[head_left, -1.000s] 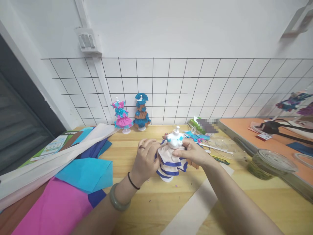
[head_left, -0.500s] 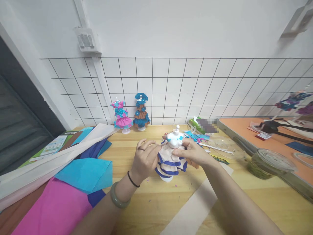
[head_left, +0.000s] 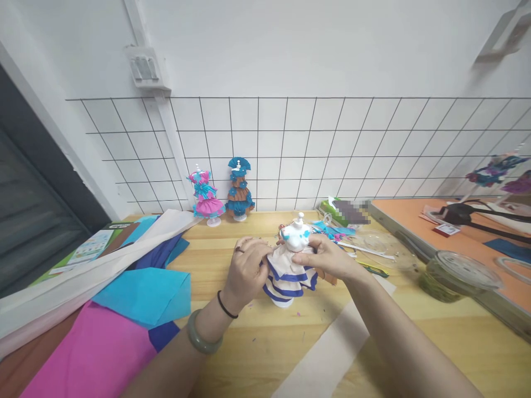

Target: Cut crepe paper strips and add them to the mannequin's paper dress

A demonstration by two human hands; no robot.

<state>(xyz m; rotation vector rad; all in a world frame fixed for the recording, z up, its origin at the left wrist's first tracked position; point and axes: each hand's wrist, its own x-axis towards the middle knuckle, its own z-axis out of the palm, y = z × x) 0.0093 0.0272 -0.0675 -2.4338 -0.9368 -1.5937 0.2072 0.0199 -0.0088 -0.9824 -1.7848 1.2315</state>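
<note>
A small white dress form (head_left: 297, 236) with light-blue bits on its chest stands tilted on the wooden table. Round it hangs a layered cream paper skirt (head_left: 286, 284) edged in dark blue. My left hand (head_left: 249, 271), with a ring, pinches the skirt's upper layer at its left edge. My right hand (head_left: 327, 257) grips the form's waist from the right, thumb in front over the cream paper; its other fingers are hidden behind. A cream paper strip (head_left: 332, 348) lies on the table below my right forearm.
Two dressed miniature forms, one pink and blue (head_left: 207, 196), one teal and brown (head_left: 239, 190), stand by the wall. Coloured paper sheets (head_left: 145, 296) lie left. On the right are a yellow-green cutter (head_left: 373, 269), a round clear container (head_left: 460, 276) and an orange board (head_left: 415, 215).
My left hand has shifted slightly, its fingers curling more at the skirt's left edge. My right hand keeps its hold, and the form has barely moved.
</note>
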